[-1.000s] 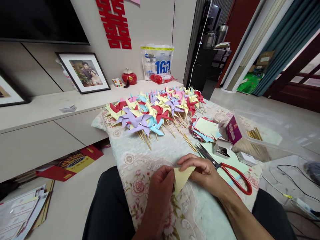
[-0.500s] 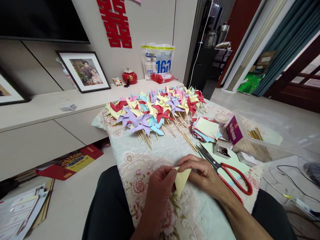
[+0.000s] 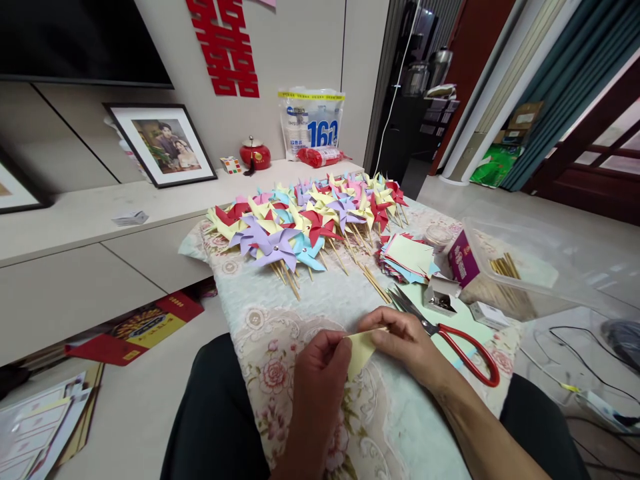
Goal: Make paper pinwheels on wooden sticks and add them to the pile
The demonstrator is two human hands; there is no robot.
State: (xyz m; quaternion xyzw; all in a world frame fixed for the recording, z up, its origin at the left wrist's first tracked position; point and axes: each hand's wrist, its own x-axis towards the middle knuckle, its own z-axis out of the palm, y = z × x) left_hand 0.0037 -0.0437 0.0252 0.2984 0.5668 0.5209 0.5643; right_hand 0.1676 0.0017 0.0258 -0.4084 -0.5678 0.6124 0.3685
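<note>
My left hand [image 3: 320, 370] and my right hand [image 3: 407, 347] both pinch a folded pale yellow paper triangle [image 3: 359, 350] above the floral tablecloth [image 3: 280, 333]. Red-handled scissors [image 3: 450, 340] lie just right of my right hand. Behind them sits a stack of coloured paper squares [image 3: 407, 257]. Farther back, a heap of paper pinwheels [image 3: 305, 217] on wooden sticks covers the table.
A small open box [image 3: 440, 297] and a clear plastic bin [image 3: 510, 273] with sticks and a purple box stand at the right. Beyond the table a low cabinet holds a framed photo [image 3: 160, 143], a red pot [image 3: 254, 155] and a white bag [image 3: 310, 120]. Papers lie on the floor at the left.
The yellow triangle has been folded smaller and tilted flatter between my fingers. My hands stayed in the same place; the view shifted slightly.
</note>
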